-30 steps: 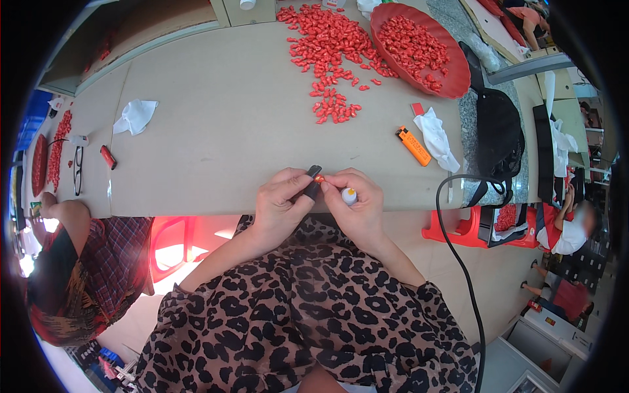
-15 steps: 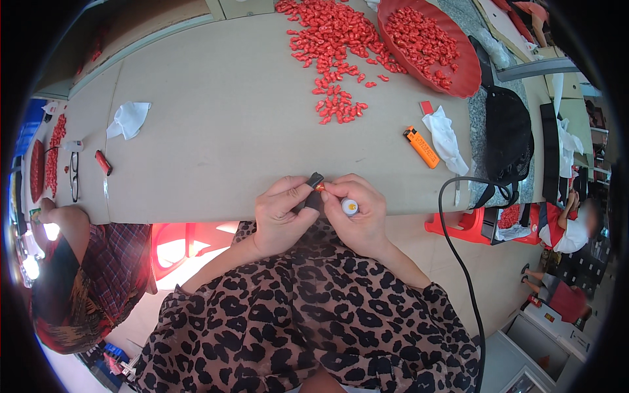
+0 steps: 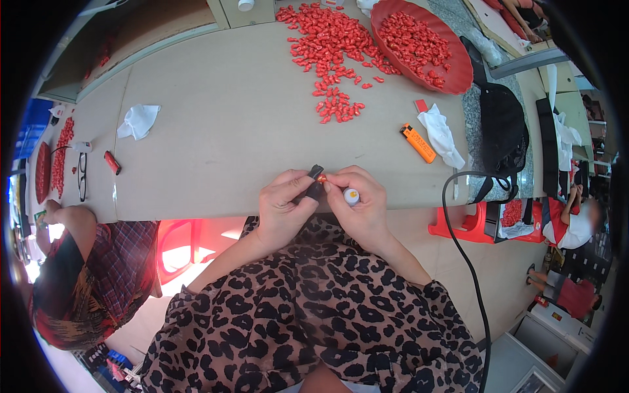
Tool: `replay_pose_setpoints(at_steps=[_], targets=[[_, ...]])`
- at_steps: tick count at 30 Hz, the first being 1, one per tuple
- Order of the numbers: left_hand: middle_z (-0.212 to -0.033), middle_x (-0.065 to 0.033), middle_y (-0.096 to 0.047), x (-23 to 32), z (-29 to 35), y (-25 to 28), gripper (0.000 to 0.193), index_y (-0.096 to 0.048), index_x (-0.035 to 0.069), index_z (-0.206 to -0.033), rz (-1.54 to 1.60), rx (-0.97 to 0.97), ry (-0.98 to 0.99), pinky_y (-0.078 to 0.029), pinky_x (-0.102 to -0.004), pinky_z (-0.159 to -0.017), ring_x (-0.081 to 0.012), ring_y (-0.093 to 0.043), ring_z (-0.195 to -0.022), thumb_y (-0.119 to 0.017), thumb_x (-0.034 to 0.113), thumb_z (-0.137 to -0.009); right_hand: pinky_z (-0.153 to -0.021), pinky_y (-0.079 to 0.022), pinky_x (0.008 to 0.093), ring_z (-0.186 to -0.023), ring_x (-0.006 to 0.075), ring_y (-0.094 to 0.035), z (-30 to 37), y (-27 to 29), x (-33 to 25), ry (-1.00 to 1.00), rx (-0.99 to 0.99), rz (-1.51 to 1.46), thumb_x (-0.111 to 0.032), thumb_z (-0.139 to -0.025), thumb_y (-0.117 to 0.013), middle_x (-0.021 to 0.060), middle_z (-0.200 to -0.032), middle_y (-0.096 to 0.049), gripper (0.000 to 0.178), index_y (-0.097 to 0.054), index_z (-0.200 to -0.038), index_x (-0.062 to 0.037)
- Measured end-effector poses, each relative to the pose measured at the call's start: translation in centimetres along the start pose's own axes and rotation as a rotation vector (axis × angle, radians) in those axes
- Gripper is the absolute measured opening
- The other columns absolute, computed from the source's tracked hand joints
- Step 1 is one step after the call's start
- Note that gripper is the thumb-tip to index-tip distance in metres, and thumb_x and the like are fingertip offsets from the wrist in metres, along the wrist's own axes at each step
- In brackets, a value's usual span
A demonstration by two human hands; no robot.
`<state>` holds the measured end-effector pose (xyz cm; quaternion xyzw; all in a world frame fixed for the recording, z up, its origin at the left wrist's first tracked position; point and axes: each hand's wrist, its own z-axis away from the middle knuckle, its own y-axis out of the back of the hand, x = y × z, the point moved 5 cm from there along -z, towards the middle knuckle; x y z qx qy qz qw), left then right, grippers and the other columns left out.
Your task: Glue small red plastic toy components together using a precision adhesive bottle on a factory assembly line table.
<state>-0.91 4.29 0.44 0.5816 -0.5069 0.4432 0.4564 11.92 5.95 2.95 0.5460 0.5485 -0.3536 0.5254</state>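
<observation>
My left hand (image 3: 285, 204) is closed at the table's near edge, with black coverings on its thumb and index fingertips. Between them and the right fingertips is a small shiny red piece (image 3: 322, 178), mostly hidden by the fingers. My right hand (image 3: 364, 209) pinches at this piece from the right. Tucked in its curled fingers is a small white bottle (image 3: 352, 196), its round end with a yellow centre facing up. Further back lies a spread of small red peanut-shaped pieces (image 3: 337, 39).
A red scalloped dish (image 3: 464, 73) of similar pieces stands at the back right. An orange lighter (image 3: 418, 143) lies by a white tissue (image 3: 441, 136). Farther left are another tissue (image 3: 139, 122) and a red lighter (image 3: 112, 162). A black cable (image 3: 458, 245) hangs at my right; a person's leg (image 3: 82, 226) is at left.
The view has shifted slightly, so the table things sit a little differently in it. Both hands keep together around the small red piece, with the fingers slightly readjusted.
</observation>
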Motion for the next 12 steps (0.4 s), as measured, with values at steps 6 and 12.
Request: replay_pose_setpoints(at_steps=[6,12], targets=[[-0.081,-0.0068,-0.055,-0.36,0.08,-0.02,0.027,-0.059,-0.002,-0.087,0.048,0.007,0.011,-0.041,-0.0180,-0.054,-0.0092,-0.051,-0.066,-0.053,-0.009,-0.062,-0.057,-0.040,0.0218,-0.065,0.0127,-0.051,0.12,-0.06,-0.08,0.013,-0.006,0.002,0.006,-0.071,-0.054,0.0076,-0.074,-0.053,0.010,-0.055,-0.080,0.0019],[-0.081,-0.0064,-0.055,-0.37,0.11,0.04,0.028,-0.059,-0.002,-0.087,0.077,0.037,0.007,-0.039,-0.0178,-0.052,-0.0083,-0.049,-0.064,-0.053,-0.009,-0.061,-0.058,-0.038,0.0209,-0.066,0.0111,-0.049,0.12,-0.27,-0.11,0.045,-0.001,0.008,0.006,-0.071,-0.054,0.0065,-0.076,-0.054,0.011,-0.056,-0.080,0.0015]])
